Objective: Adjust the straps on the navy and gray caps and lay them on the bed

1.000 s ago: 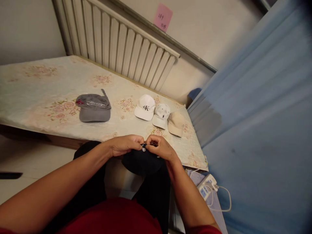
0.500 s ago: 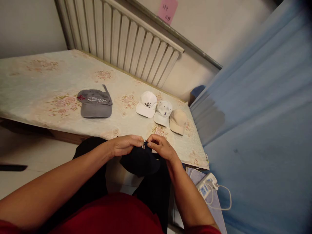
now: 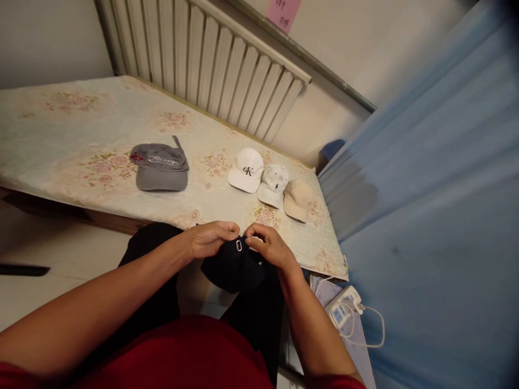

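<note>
A black cap hangs above my lap, held at its upper edge by both hands. My left hand is closed, pinching the edge with thumb and fingers. Beside it, my right hand grips the same edge with a pinch. A small oval metal ring shows on the cap between my hands. On the flowered bed surface beyond lie a grey cap with lettering, a white cap with a black logo, a smaller white cap and a beige cap.
The flowered cover spreads over the bed in front of me. Behind it stands a pale radiator. A blue curtain hangs on the right. At lower right a white power strip with a looped cord rests on a small surface.
My view has shifted slightly. Both hands stay on the black cap's edge, and the metal ring shows more plainly between them. The caps on the bed have not moved.
</note>
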Motion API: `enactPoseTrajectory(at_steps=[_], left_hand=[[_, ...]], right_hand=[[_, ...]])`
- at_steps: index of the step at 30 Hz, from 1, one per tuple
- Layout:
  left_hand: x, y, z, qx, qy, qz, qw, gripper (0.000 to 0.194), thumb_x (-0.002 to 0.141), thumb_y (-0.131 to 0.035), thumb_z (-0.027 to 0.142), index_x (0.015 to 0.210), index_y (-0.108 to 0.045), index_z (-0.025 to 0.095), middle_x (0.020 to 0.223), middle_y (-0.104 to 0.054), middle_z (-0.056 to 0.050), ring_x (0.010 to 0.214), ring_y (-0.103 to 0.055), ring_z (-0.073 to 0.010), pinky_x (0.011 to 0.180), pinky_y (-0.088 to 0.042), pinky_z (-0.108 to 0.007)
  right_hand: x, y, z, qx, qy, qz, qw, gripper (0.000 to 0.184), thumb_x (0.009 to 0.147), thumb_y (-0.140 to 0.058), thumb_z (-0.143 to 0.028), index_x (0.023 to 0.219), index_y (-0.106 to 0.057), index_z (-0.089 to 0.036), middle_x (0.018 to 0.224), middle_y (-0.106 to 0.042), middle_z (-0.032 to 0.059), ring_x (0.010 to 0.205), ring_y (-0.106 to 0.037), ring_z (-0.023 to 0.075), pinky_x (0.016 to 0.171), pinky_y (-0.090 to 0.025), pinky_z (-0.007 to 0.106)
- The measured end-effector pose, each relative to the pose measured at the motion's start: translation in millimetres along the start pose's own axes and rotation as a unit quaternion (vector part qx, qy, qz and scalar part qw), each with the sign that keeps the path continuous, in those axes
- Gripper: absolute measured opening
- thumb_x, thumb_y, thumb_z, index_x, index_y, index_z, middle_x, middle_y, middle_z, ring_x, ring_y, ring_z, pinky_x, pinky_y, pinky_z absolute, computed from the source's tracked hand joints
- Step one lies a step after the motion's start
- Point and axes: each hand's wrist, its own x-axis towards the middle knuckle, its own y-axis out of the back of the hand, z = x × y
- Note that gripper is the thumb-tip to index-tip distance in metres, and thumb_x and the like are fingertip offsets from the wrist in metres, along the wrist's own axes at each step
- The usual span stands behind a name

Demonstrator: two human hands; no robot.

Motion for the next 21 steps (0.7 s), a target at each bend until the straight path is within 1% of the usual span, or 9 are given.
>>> enactPoseTrajectory(at_steps=[5,9,15,21], left_hand=[[-1.2,2.8,-0.9,-0.016,-0.023,0.005,1.0,0.032,0.059,-0.081,0.02,0.078,-0.056,0.014,0.07,-0.061,0.0,0.061,-0.057,-0.0113,0.059,-0.041,-0.023],[1.6,6.5,-4.1,-0.025,-0.035,0.015,0.999,0.032,0.059,-0.081,0.018,0.076,-0.054,0.015,0.069,-0.062,0.0,0.061,-0.058,-0.0112,0.059,-0.042,-0.022],[6.3,9.2,-7.0,-0.03,-0.048,0.03,0.998,0.03,0.059,-0.079,0.014,0.076,-0.055,0.015,0.068,-0.064,-0.001,0.06,-0.059,-0.0111,0.056,-0.042,-0.021],[6.6,8.6,-6.7,-0.027,-0.054,0.045,0.997,0.03,0.058,-0.079,0.014,0.076,-0.055,0.015,0.067,-0.065,-0.001,0.057,-0.059,-0.0115,0.055,-0.043,-0.021]], right_hand=[[-1.4,-1.4,-0.5,-0.012,0.018,0.01,1.0,0.018,0.085,-0.055,-0.034,0.075,-0.056,-0.02,0.075,-0.053,-0.0013,0.074,-0.048,0.0142,0.071,-0.037,0.025],[-2.4,-3.9,-6.6,-0.047,0.043,0.005,0.998,0.017,0.086,-0.053,-0.029,0.072,-0.055,-0.02,0.076,-0.054,-0.0005,0.077,-0.05,0.0147,0.075,-0.038,0.026],[0.4,-8.5,-9.0,-0.075,0.038,0.023,0.996,0.012,0.08,-0.054,-0.021,0.069,-0.056,-0.02,0.076,-0.057,-0.0006,0.075,-0.052,0.014,0.075,-0.038,0.027],[3.7,-11.5,-8.2,-0.088,0.02,0.036,0.995,0.013,0.075,-0.054,-0.017,0.063,-0.053,-0.02,0.071,-0.055,-0.002,0.07,-0.051,0.0129,0.071,-0.039,0.026]])
